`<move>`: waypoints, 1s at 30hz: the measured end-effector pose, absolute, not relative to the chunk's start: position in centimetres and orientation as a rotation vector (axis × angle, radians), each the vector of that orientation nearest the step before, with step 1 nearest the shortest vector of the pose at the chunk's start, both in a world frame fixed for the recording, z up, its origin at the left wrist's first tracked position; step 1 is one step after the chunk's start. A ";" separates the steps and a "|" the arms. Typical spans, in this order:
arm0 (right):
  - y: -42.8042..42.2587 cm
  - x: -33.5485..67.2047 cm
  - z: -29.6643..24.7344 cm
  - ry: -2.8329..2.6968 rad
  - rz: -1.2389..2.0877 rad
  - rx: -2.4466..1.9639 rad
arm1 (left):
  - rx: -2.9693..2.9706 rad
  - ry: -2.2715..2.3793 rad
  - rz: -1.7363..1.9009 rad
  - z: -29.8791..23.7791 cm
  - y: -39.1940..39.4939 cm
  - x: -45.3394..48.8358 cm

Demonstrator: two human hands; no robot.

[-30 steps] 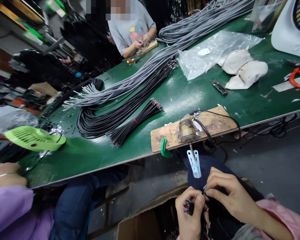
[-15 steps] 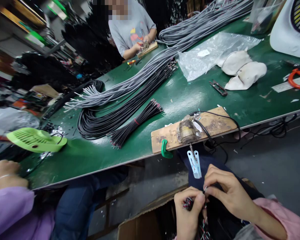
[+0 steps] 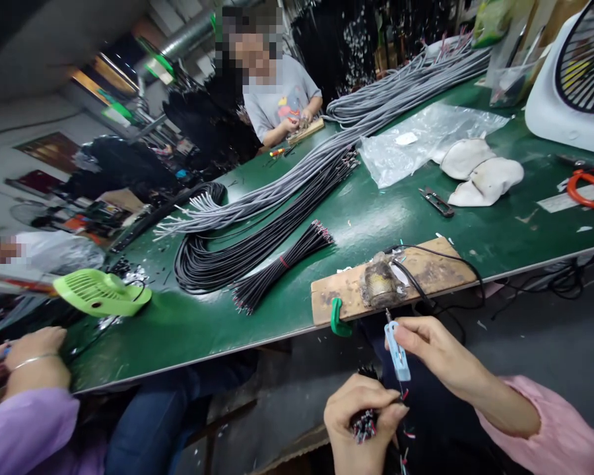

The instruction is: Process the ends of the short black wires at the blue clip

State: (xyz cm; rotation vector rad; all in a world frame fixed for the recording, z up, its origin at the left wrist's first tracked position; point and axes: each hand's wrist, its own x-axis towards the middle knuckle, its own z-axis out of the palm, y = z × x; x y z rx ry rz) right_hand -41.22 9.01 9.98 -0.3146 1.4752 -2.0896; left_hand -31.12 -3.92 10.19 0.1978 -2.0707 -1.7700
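Observation:
My left hand (image 3: pixel 359 422) is closed round a bunch of black wires (image 3: pixel 363 425) with red and green stripped ends, low in the view below the table edge. My right hand (image 3: pixel 428 346) is raised to the pale blue clip (image 3: pixel 397 349) that hangs under the wooden board (image 3: pixel 426 267); its thumb and fingers pinch at the clip. A metal tip sticks down from the lump of wrapped tool (image 3: pixel 379 287) fixed on that board, just above the clip.
The green table (image 3: pixel 188 323) carries long grey cables (image 3: pixel 297 181), black cables (image 3: pixel 237 254), a banded black wire bundle (image 3: pixel 282 264), a green fan (image 3: pixel 99 293), a plastic bag (image 3: pixel 416 142), white cloths (image 3: pixel 480 175), snips (image 3: pixel 436 201), orange scissors (image 3: pixel 591 185) and a white fan (image 3: pixel 574 86). Other people work at the far end and at left.
My right hand has lifted away from the wire bunch up to the blue clip. The view has tilted upward; my left hand still grips the wires.

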 end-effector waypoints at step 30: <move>13.0 -37.1 5.6 1.537 -1.947 -0.528 | 0.720 -1.859 -2.474 5.3 -2.1 -28.7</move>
